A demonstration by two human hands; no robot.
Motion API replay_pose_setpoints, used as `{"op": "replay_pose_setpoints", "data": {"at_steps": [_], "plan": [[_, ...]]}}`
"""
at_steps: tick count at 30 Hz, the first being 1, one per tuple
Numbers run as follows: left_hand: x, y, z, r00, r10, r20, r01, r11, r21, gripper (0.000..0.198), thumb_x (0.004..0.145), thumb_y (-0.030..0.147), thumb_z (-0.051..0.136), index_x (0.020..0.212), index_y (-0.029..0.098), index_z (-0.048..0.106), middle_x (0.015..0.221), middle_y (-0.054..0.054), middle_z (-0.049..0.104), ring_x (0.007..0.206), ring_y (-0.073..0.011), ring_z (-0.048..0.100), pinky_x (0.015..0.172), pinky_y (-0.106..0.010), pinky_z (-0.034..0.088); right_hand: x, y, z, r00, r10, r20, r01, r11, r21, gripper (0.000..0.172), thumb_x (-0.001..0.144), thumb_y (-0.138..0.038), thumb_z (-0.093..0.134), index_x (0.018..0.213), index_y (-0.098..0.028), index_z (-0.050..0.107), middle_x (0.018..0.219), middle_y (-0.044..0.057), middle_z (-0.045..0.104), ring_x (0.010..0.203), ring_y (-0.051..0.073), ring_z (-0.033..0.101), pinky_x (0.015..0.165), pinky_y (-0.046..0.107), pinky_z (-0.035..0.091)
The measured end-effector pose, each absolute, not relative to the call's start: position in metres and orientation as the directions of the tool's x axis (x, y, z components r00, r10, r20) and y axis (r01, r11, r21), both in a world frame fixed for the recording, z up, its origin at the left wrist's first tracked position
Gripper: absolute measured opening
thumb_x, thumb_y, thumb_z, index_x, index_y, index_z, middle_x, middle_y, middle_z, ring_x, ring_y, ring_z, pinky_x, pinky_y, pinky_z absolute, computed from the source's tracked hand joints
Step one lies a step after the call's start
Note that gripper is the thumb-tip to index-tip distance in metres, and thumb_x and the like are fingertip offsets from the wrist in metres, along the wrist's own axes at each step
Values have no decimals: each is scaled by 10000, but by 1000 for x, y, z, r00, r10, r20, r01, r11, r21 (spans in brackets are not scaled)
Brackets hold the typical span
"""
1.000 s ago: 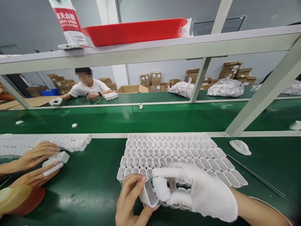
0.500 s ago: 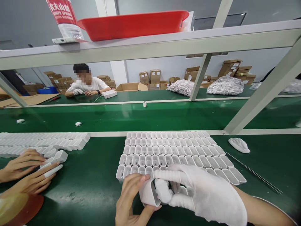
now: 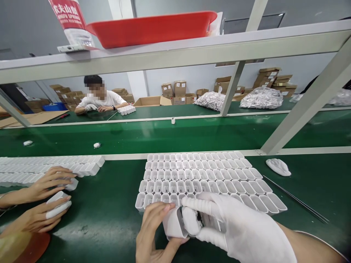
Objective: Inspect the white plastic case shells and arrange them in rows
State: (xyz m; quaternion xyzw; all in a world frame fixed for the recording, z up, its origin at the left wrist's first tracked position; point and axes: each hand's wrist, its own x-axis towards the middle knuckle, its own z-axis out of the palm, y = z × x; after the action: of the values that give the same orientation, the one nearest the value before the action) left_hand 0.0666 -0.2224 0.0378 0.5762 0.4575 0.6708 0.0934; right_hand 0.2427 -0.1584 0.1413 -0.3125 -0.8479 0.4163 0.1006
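Note:
Close to me at the bottom middle, my left hand (image 3: pixel 153 233) is closed around a white plastic case shell (image 3: pixel 173 223), its opening turned to the right. My right hand (image 3: pixel 233 223), in a white glove with wrapped fingertips, pinches a rounded white piece (image 3: pixel 191 221) with dark parts on its right side. That piece sits at the mouth of the shell; how deep it reaches inside is hidden. Just beyond my hands stand rows of open white shells (image 3: pixel 189 174), and my right hand covers part of the nearest row.
Tweezers (image 3: pixel 296 199) and a crumpled white cloth item (image 3: pixel 278 167) lie at right. A co-worker's hands (image 3: pixel 45 204) handle white shells at left. Ahead run a green conveyor belt (image 3: pixel 142 137) and a shelf with a red tray (image 3: pixel 153 29). Another person (image 3: pixel 98 96) sits across.
My hands keep nearly the same hold on the shell and white piece. Small items on the belt have shifted right. The co-worker's upper hand has moved right over the shells.

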Motion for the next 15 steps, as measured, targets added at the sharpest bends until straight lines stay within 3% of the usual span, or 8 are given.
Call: {"op": "replay_pose_setpoints", "data": {"at_steps": [4,11,15], "plan": [[66,-222,36,-308,652,693,396,-575,716,404,900,367,744,1291,299,667,1012,-75,742,975,-251,641,870,-379,562,241,-158,132,-767,632,-110,493,470,-732,109,915,-206,627,1008,-261,639,932,-22,619,757,121,577,767,245,510],[70,-222,39,-325,670,667,344,-574,744,420,882,379,756,1275,254,677,993,-94,730,969,-269,636,896,-412,557,244,-154,119,-818,573,-60,383,464,-799,357,906,-286,635,1262,-257,636,1055,22,641,832,146,615,769,263,534],[71,-223,43,-370,682,631,262,-575,775,431,836,410,794,1225,247,706,972,-91,720,970,-267,632,874,-380,561,248,-147,130,-825,542,-158,370,307,-877,563,926,-419,627,1464,-287,528,1130,55,657,883,179,632,778,299,547]]}}
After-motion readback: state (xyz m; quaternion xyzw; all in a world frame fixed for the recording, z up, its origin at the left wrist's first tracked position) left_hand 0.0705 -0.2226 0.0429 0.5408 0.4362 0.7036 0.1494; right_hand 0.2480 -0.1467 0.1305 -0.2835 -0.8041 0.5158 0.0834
